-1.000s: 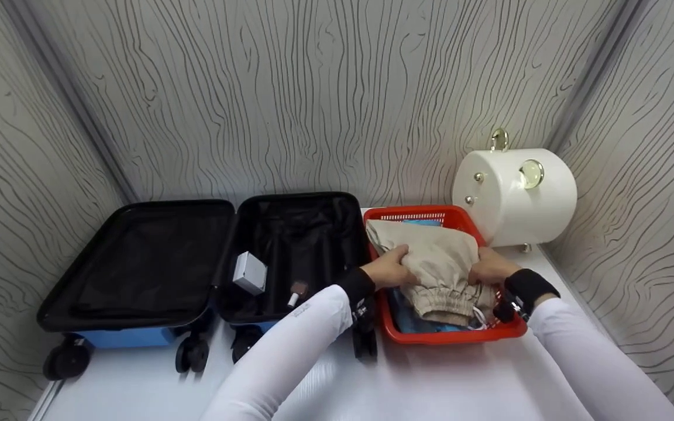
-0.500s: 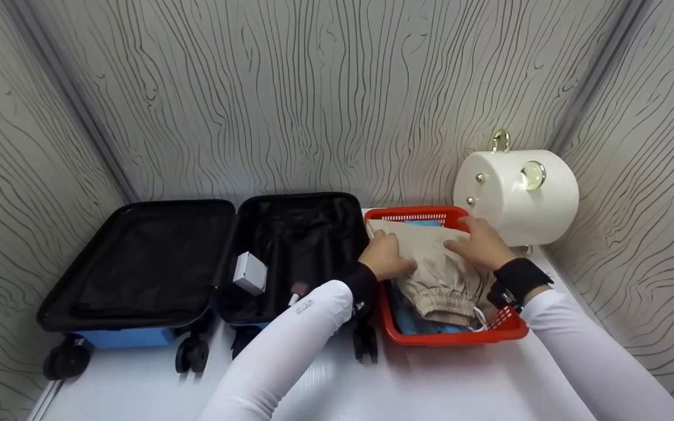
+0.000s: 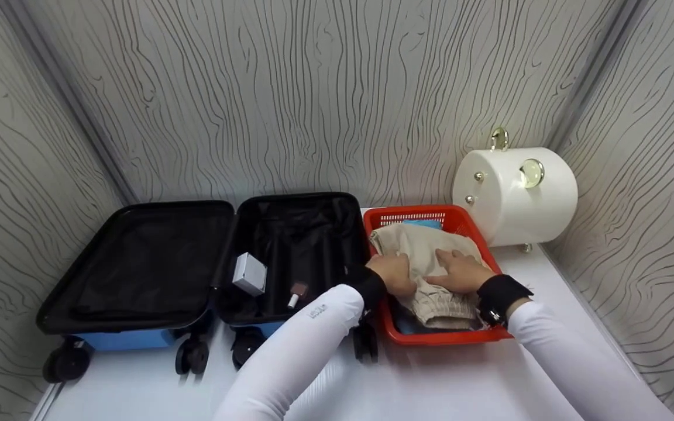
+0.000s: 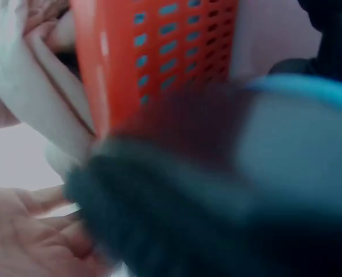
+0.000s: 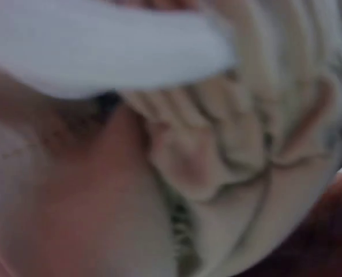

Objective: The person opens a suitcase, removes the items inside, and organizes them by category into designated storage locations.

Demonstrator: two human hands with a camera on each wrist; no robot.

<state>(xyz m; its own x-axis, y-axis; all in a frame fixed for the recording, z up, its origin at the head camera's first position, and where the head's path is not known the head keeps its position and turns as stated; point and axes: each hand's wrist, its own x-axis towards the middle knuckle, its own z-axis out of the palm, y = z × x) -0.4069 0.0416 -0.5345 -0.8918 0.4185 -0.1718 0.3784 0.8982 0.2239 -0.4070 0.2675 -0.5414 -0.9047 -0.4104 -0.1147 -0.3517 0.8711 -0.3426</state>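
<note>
Beige trousers with a gathered elastic waistband [image 3: 445, 307] lie folded in a red plastic basket [image 3: 451, 338]. My left hand [image 3: 394, 273] rests on the left side of the trousers, beside the basket wall. In the left wrist view this hand's palm [image 4: 38, 236] shows, with part of the fingers hidden behind a blurred dark shape. Over the trousers' middle, my right hand [image 3: 460, 273] spreads its fingers against the cloth. Bunched beige fabric [image 5: 234, 133] fills much of the blurred right wrist view. Blue cloth [image 3: 425, 223] peeks out at the basket's back.
Left of the basket, a blue suitcase with black lining [image 3: 308, 245] lies open. A small white box [image 3: 250, 273] and a little brown bottle with a white cap [image 3: 297, 293] are inside. A white cylindrical bag [image 3: 524, 196] stands at the back right.
Both hands first gripped the trousers' sides, then loosened and moved onto the cloth. The right hand lifted to the upper right, then came down on the middle. The trousers' far part has shifted slightly.
</note>
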